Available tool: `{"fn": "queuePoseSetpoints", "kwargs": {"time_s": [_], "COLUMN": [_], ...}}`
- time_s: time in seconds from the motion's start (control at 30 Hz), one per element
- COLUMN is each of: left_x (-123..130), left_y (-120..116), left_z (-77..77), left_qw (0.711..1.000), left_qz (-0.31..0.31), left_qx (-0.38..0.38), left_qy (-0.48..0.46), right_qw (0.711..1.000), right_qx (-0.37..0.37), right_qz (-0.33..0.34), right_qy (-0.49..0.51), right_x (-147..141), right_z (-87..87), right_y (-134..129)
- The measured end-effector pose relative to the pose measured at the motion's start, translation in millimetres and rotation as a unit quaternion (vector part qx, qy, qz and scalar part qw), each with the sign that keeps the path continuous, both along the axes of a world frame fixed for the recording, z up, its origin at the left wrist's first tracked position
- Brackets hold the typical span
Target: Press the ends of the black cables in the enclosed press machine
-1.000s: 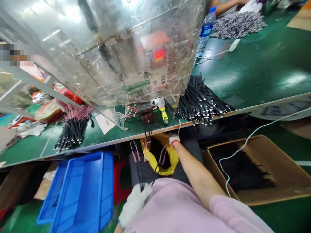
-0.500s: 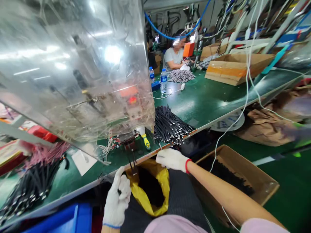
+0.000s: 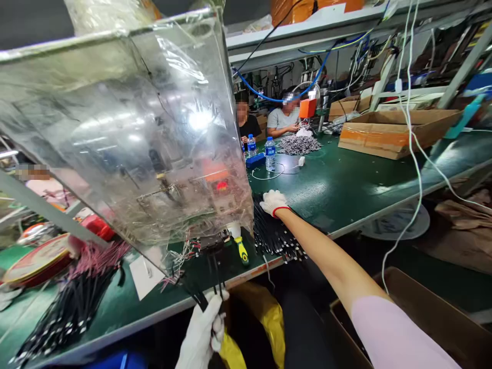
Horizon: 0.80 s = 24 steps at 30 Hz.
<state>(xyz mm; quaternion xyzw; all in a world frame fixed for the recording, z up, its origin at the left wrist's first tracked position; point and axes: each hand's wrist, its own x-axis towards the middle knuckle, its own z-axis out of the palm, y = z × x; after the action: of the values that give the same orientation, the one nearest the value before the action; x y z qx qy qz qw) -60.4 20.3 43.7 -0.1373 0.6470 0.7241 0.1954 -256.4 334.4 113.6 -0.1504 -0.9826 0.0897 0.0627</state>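
Observation:
My left hand (image 3: 200, 330), in a white knit glove, sits at the bottom edge of the view, gripping black wires (image 3: 205, 301) just below a small dark fixture (image 3: 212, 243) on the green bench. My right hand (image 3: 273, 202), also gloved, with a red cuff, stretches out and touches the far side of a pile of black cables with metal-banded ends (image 3: 274, 236). It holds nothing I can see. A yellow-handled screwdriver (image 3: 241, 250) lies between the fixture and the pile. A clear plastic machine cover (image 3: 126, 138) hides the bench behind it.
A bundle of pink-tipped black cables (image 3: 77, 292) lies on the bench at left. A yellow bag (image 3: 265, 320) and a cardboard box (image 3: 411, 312) are below the bench edge. Two seated co-workers (image 3: 269, 118) work across the bench beside water bottles (image 3: 270, 154).
The view has tilted up and now shows more of the far bench. My right hand has moved from the bench's near edge out past the cable pile. My left hand now grips wires.

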Motion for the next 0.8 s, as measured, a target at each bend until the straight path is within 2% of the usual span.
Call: {"fn": "queuePoseSetpoints", "kwargs": {"time_s": [0.1, 0.17, 0.27, 0.33, 0.4, 0.5, 0.53, 0.6, 0.63, 0.7, 0.77, 0.8], "left_x": [1, 0, 1, 3, 6, 13, 16, 27, 34, 55, 79, 91], "left_y": [0, 0, 1, 3, 6, 12, 13, 14, 13, 8, 0, -6], "left_z": [-1.7, -2.4, -2.3, -1.2, 1.9, 10.1, 12.8, 15.0, 13.2, 1.5, -20.6, -34.0], "left_qw": [0.999, 0.997, 0.998, 0.999, 0.998, 0.997, 0.997, 0.997, 0.998, 0.999, 0.998, 0.996], "left_qz": [-0.041, -0.062, -0.043, -0.018, -0.002, 0.022, 0.028, 0.026, 0.023, 0.025, 0.047, 0.056], "left_qx": [-0.027, -0.041, -0.018, 0.017, 0.045, 0.067, 0.070, 0.068, 0.061, 0.031, -0.013, -0.032], "left_qy": [-0.003, 0.009, 0.035, 0.042, 0.034, 0.013, 0.013, 0.015, 0.010, -0.011, -0.038, -0.055], "right_qw": [0.999, 0.998, 0.996, 0.984, 0.939, 0.806, 0.764, 0.695, 0.665, 0.626, 0.609, 0.614], "right_qx": [-0.031, -0.052, -0.072, -0.130, -0.269, -0.503, -0.556, -0.627, -0.650, -0.684, -0.712, -0.730], "right_qz": [-0.020, -0.021, -0.025, -0.034, 0.001, 0.108, 0.125, 0.116, 0.102, 0.083, 0.041, 0.021], "right_qy": [-0.004, 0.006, 0.038, 0.114, 0.216, 0.294, 0.302, 0.334, 0.354, 0.365, 0.347, 0.301], "right_x": [-10, -10, -5, 1, 9, 36, 50, 86, 107, 148, 182, 196], "right_z": [-0.9, 7.3, 31.3, 51.0, 69.7, 91.0, 95.6, 99.7, 98.6, 87.9, 64.5, 48.3], "right_y": [0, 4, 14, 23, 27, 16, 7, -17, -30, -59, -91, -107]}}
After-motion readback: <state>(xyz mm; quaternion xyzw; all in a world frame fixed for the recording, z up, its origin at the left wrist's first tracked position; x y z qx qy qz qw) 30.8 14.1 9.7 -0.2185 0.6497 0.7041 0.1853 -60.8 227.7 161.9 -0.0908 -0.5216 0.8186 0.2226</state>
